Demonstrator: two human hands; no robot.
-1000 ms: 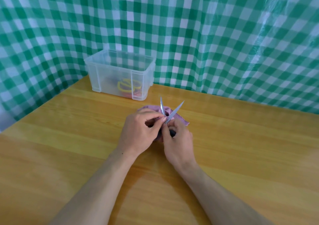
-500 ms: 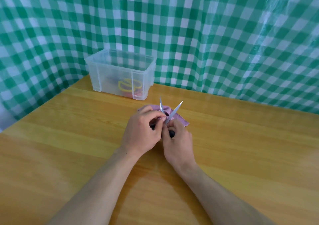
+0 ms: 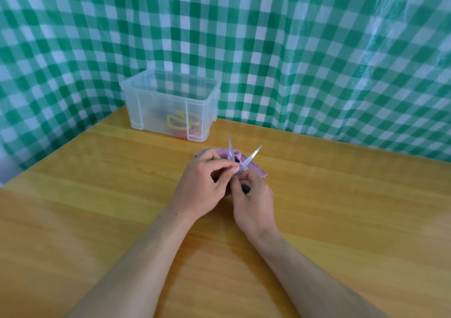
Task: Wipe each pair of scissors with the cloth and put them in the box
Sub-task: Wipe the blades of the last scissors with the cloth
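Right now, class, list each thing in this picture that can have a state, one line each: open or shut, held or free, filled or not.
scissors: blades spread open, pointing up, held by both hands.
left hand: grips the scissors.
right hand: grips the scissors' black handle.
cloth: crumpled on the table, partly under the hands.
box: lidless, upright, yellow-handled scissors inside.

A glossy green-and-white checked sheet [image 3: 292, 49] is hanging as a backdrop behind and to the left, wrinkling and catching pale light at its right. A yellow wooden worktop [image 3: 97, 220] is filling the foreground, shining softly.
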